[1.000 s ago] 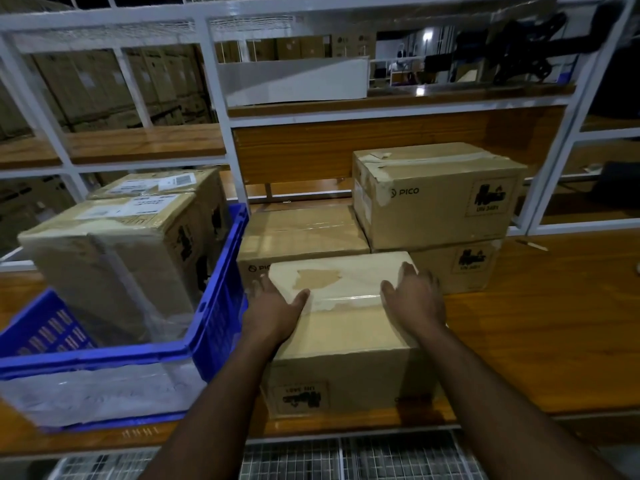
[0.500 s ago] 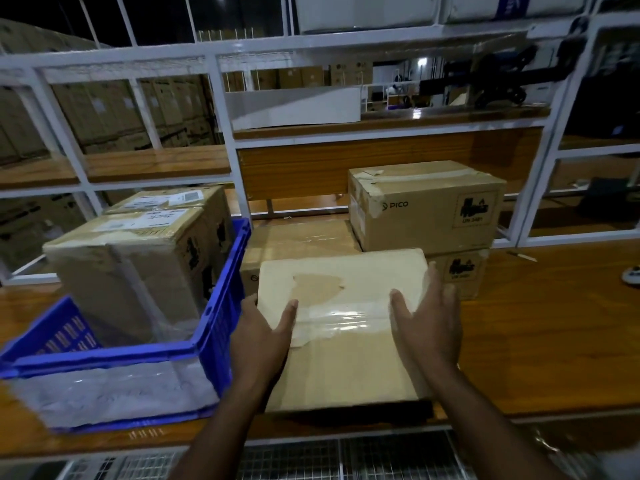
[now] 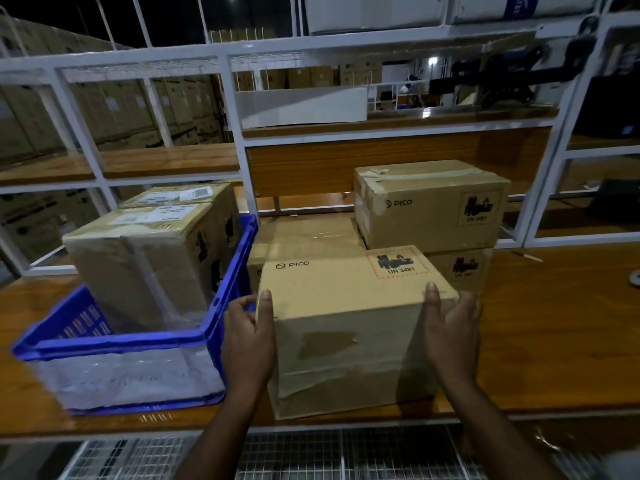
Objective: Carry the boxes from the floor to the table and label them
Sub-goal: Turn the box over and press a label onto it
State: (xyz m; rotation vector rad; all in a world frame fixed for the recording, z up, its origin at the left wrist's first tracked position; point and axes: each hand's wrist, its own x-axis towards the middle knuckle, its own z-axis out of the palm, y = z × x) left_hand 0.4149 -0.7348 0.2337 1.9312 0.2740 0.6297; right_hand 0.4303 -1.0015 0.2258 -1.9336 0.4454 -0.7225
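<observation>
Change: the front box (image 3: 346, 327) has been tipped, so its PICO-printed face now looks up.
Left hand (image 3: 247, 336): grips the box's left side, thumb on top.
Right hand (image 3: 450, 332): grips the right side likewise.
Box: at the counter (image 3: 554, 341) front edge, beside the blue crate (image 3: 221, 306), before stacked boxes (image 3: 433, 206).

Brown PICO carton (image 3: 349, 327) tilted at the wooden table's (image 3: 554, 341) front edge.
</observation>
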